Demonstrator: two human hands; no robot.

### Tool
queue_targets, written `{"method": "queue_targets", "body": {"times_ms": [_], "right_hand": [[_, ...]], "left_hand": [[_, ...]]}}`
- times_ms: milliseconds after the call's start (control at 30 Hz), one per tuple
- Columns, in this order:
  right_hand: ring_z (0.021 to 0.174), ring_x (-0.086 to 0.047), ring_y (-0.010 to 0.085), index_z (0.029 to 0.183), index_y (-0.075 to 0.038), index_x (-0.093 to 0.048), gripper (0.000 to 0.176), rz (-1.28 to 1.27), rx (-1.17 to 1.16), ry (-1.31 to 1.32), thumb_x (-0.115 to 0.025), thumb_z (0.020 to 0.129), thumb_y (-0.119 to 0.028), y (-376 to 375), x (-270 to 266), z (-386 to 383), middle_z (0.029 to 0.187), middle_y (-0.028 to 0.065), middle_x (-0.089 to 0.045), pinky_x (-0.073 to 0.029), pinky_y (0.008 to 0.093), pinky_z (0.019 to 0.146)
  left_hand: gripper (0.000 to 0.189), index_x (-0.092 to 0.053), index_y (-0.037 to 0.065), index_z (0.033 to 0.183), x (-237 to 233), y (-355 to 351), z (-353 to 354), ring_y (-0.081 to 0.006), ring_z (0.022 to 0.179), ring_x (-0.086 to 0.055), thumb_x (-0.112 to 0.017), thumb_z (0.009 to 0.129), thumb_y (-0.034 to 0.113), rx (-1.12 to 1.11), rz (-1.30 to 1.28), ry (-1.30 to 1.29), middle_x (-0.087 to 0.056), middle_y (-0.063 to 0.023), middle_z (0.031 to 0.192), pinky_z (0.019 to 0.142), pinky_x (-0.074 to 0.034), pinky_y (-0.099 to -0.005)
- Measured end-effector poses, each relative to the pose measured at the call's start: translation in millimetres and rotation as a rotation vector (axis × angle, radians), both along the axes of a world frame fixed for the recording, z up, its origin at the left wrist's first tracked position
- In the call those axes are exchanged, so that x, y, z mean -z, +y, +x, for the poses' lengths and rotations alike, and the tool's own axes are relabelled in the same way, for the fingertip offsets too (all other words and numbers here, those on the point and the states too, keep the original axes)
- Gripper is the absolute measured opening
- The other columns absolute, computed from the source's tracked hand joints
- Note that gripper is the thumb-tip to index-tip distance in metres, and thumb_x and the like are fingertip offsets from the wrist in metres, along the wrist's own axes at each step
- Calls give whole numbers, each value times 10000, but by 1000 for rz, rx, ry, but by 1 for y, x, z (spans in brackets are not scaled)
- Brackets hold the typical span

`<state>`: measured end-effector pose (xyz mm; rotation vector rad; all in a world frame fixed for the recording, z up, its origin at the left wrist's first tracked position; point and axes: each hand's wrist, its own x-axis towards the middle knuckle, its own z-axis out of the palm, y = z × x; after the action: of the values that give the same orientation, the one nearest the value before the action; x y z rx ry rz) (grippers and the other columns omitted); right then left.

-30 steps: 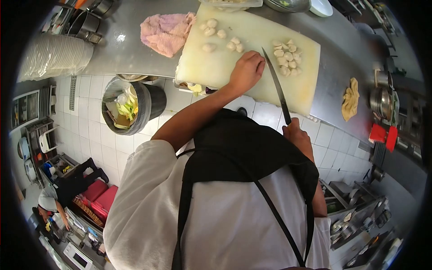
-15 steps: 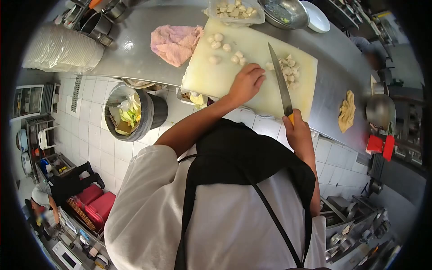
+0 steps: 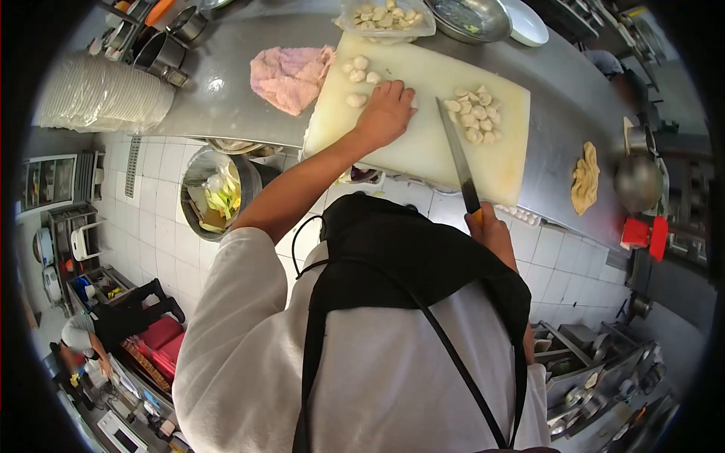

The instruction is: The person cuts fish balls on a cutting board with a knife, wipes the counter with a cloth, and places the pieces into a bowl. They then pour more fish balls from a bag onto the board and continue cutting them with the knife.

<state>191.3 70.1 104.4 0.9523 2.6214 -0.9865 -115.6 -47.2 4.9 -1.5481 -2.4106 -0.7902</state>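
Wrapped tight around the handle of a knife [image 3: 455,151], the right grip [image 3: 491,232] is held back at the near edge of the surface [image 3: 226,90], so that the blade is pointed toward 11 o'clock across a white cutting board [image 3: 408,155], clear of the other hand. The left grip [image 3: 387,113] is laid palm down on the board, fingers together at the whole pale pieces [image 3: 361,69] toward 12 o'clock; whether one is pinched cannot be told. A pile of cut pieces [image 3: 472,113] is gathered at 1 o'clock of the blade, set apart from the uncut. Beyond the board, a clear tub [image 3: 427,29] is seen filled with more pieces, beside a steel bowl [image 3: 453,23] holding green scraps. A bin [image 3: 185,189] of vegetable trimmings is placed below the surface's edge at 9 o'clock, where waste can be swept in.
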Motion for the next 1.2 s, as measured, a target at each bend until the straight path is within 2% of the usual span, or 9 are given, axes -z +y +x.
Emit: {"method": "queue_targets", "body": {"times_ms": [167,467,567,667,767,867,967,1067,1200], "right_hand": [[814,-639,533,1242,-55,-487,321,22,27,-3,-603,1001,-233,7,-1,1,865,288,-689,-489,591,721],[824,-649,515,1230,-63,-483,323,16,29,-40,-602,1005,-262,10,-1,-2,852,278,-683,-499,571,744],[818,-647,512,1209,-55,-488,317,41,30,-21,-602,1006,-271,8,-1,-2,845,280,-679,-501,564,744],[816,-646,512,1188,-47,-491,307,40,30,-19,-597,1009,-273,8,-2,-2,842,283,-677,-499,565,737],[803,-644,514,1175,-44,-493,295,50,17,-12,-588,1012,-270,7,-7,-3,832,281,-676,-494,574,723],[780,-640,517,1167,-42,-495,281,22,40,-26,-579,1015,-263,4,-16,-6,814,278,-674,-488,582,710],[758,-636,517,1158,-42,-500,265,-9,47,-52,-574,1017,-254,0,-28,-8,796,275,-671,-482,585,699],[757,-637,512,1143,-43,-507,248,9,23,-54,-575,1017,-246,-3,-35,-8,783,274,-666,-477,583,695],[770,-638,503,1128,-43,-518,236,-8,23,-63,-583,1015,-239,-6,-39,-7,777,270,-663,-471,574,694]], "left_hand": [[283,-592,32,1187,-3,13,5,-323,1052,-506,-628,935,157,61,-173,45,-555,-145,1095,906,-412,-436],[220,-665,62,1108,1,28,13,-280,989,-555,-659,910,157,97,-74,40,-597,-99,978,874,-426,-426],[261,-674,72,1137,1,35,19,-265,989,-571,-679,911,203,80,-79,52,-606,-95,974,862,-433,-416],[368,-647,78,1228,-15,32,29,-269,1008,-568,-692,915,267,60,-78,-7,-600,-105,991,878,-424,-418],[467,-603,78,1296,-17,21,43,-286,1061,-568,-716,905,305,-9,-26,4,-612,-119,1067,904,-412,-424],[496,-574,77,1304,-6,16,44,-300,1109,-563,-746,880,269,-41,139,-142,-615,-132,1161,929,-399,-439],[423,-598,65,1238,-1,12,39,-298,1152,-554,-747,865,199,-27,206,-231,-625,-123,1205,940,-399,-445],[308,-645,50,1136,1,12,37,-290,1074,-595,-733,858,151,-22,258,-247,-658,-117,1120,921,-417,-425],[167,-692,26,999,0,17,35,-303,892,-642,-724,864,119,-12,311,-311,-688,-126,1007,808,-491,-409]]}}
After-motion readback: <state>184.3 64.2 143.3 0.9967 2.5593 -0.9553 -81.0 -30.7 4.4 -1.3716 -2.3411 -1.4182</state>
